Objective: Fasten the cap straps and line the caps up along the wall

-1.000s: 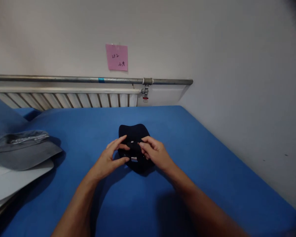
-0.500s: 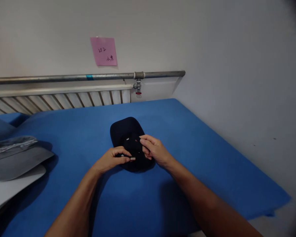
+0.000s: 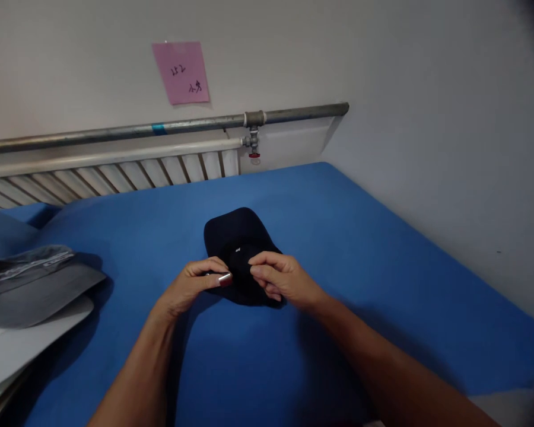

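Observation:
A dark navy cap lies on the blue surface with its brim pointing away from me and its hollow inside facing up. A small white tag shows inside it. My left hand pinches a shiny metal buckle at the near left of the cap, between thumb and fingers. Close by on the right, my right hand is closed in a pinch over the cap's opening. Whatever its fingertips hold is too dark and small to make out.
Grey and white caps are stacked at the left on the blue-covered surface. Behind it run a white radiator, a metal pipe and a red-handled valve. A pink note hangs on the wall.
My right hand has shifted slightly down and to the right relative to the view. My left hand has turned the buckle so it tilts upward. The view itself has shifted and tilted a little.

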Available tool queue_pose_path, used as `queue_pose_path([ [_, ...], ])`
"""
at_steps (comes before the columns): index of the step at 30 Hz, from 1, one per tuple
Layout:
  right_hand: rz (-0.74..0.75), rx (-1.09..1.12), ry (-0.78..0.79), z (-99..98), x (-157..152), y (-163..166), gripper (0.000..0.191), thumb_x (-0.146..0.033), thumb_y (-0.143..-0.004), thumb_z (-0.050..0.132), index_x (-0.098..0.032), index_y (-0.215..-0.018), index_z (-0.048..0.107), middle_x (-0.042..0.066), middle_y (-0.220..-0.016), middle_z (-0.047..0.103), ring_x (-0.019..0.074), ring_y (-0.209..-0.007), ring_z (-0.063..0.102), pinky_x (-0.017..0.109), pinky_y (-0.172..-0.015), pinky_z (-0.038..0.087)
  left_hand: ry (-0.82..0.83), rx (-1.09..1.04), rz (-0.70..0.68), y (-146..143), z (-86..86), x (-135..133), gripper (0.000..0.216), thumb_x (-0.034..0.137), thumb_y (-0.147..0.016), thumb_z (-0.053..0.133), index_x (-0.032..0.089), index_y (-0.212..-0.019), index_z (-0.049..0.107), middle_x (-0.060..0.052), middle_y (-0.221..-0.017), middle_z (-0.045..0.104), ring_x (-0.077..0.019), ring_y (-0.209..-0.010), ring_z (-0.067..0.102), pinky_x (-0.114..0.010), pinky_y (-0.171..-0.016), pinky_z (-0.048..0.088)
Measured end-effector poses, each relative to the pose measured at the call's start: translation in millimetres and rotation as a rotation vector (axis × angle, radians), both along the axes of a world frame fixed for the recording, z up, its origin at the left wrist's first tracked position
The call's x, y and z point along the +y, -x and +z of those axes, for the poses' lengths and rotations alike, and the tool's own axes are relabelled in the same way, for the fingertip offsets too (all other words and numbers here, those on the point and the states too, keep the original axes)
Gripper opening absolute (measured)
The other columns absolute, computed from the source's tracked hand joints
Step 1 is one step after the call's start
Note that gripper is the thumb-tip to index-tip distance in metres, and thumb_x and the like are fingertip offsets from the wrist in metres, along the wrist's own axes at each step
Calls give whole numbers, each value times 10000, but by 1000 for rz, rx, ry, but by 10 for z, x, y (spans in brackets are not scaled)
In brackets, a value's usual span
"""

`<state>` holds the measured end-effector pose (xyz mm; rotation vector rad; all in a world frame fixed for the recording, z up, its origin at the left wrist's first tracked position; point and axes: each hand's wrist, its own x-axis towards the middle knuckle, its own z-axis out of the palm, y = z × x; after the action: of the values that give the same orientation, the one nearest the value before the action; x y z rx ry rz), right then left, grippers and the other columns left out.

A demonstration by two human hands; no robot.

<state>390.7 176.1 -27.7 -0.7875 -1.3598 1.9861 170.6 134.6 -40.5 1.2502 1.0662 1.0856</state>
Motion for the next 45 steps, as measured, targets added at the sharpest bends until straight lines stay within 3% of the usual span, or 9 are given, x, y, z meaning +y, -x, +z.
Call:
queue_pose_path([
  [4,42,46,10,9,-81,65,156,-295,-747,675,-158,-790,613,-59,-618,528,11,-386,373,172,-371,308,81,-155,37,-6,-7,-29,70,231,-635,799,194,-656,744,2,-689,649,-100,-639,549,-224,-634,436],
  [9,76,13,33,15,-128,105,154,-306,-760,659,-157,-750,621,-80,-556,461,2,-356,321,157,-337,246,144,-254,1,-40,-48,-37,135,256,-592,813,163,-605,716,1,-600,614,-88,-549,523,-201,-528,400],
  [32,214,-2,65,-28,-109,78,120,-273,-759,657,-157,-772,631,-75,-544,467,15,-378,342,157,-354,245,188,-266,-44,-79,-66,-40,185,296,-593,796,142,-580,694,-7,-577,587,-79,-501,491,-190,-477,386],
  [45,179,-54,-11,-3,-132,100,98,-258,-782,615,-162,-795,629,-77,-526,480,29,-368,380,170,-358,286,222,-207,-42,-99,-45,-57,127,252,-603,776,149,-610,702,6,-591,603,-75,-528,486,-195,-522,380],
])
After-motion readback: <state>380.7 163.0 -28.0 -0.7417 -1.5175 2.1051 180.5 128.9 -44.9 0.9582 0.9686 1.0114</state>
